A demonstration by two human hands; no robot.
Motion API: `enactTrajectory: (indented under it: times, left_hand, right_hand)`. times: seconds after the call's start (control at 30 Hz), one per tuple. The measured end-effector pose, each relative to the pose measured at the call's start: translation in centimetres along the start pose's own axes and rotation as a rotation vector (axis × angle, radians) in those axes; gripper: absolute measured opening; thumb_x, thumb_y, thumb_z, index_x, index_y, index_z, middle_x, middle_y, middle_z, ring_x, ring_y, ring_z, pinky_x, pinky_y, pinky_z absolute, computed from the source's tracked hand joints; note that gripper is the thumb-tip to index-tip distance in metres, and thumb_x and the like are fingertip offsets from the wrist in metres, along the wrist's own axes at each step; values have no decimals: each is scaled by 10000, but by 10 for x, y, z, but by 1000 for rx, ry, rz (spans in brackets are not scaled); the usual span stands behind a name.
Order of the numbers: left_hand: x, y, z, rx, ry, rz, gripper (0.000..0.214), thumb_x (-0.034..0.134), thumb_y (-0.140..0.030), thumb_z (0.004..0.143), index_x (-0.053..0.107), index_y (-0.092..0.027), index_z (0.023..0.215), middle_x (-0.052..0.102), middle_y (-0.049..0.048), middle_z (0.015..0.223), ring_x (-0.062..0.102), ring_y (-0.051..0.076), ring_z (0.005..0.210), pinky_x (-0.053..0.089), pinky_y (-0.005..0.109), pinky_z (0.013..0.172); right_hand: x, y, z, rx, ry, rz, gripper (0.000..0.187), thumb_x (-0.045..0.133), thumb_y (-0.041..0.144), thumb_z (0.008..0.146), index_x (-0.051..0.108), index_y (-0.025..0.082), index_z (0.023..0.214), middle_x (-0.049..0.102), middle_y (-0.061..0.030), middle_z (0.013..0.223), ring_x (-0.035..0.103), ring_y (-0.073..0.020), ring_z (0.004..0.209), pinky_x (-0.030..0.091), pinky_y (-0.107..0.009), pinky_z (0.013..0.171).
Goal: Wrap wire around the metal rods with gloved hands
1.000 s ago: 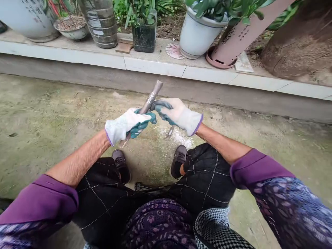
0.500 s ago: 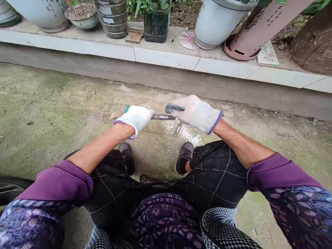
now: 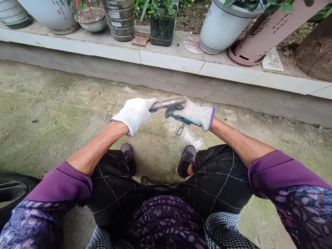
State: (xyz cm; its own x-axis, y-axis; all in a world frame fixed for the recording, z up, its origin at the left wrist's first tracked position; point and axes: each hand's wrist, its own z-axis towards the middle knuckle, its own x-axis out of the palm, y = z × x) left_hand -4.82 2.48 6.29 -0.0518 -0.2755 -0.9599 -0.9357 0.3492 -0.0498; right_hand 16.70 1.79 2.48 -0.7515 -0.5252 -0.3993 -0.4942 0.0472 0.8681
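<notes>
My left hand (image 3: 136, 112), in a white knit glove with a green coating, is closed round a brown wooden stick (image 3: 174, 102). Silvery wire is wound round the stick near its right end, which points right and slightly up. Close to that end is my right hand (image 3: 190, 113), in a matching glove with purple cuff. Its fingers curve loosely below the stick, apart from each other, and the stick's tip overlaps the glove; whether they touch I cannot tell. Below the right hand, partly hidden, shows another short stick (image 3: 181, 129) with a pale band.
White powder (image 3: 192, 139) is scattered on the concrete ground between my shoes (image 3: 187, 159). Ahead runs a low tiled ledge (image 3: 171, 62) bearing several plant pots, including a white pot (image 3: 220, 27) and a pink one (image 3: 269, 34). A wheel (image 3: 15, 190) stands at the left.
The stick has tipped from level to right end raised. My right hand has loosened from round the stick and now sits lower beside its end. The view has shifted slightly.
</notes>
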Motion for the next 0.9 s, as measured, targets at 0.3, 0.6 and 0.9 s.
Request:
enactTrajectory:
  times: [0.3,0.6,0.9]
  left_hand:
    - [34,8,22,11,86,128,317,570,-264,931,676,-209,1225,743,151,957,706,301,1024,491,367,874]
    - [37,-13,14,138,183,150,340,542,-247,925,691,-249,1231,729,128,883,710,302,935,508,390,833]
    - [23,-17,8,155,288,-130,245,637,-312,832,790,-248,1012,667,46,700,665,226,788,460,280,715]
  right_hand:
    - [26,28,-16,-92,-55,-616,192,556,239,902,740,201,866,678,-29,739,512,-138,633,341,-277,592]
    - [-11,13,-5,-100,-131,-440,132,640,138,777,737,216,731,687,-18,742,597,-179,741,410,-293,666]
    - [-18,4,3,-27,-9,-119,112,664,129,731,745,207,728,714,-22,769,617,-161,727,484,-243,585]
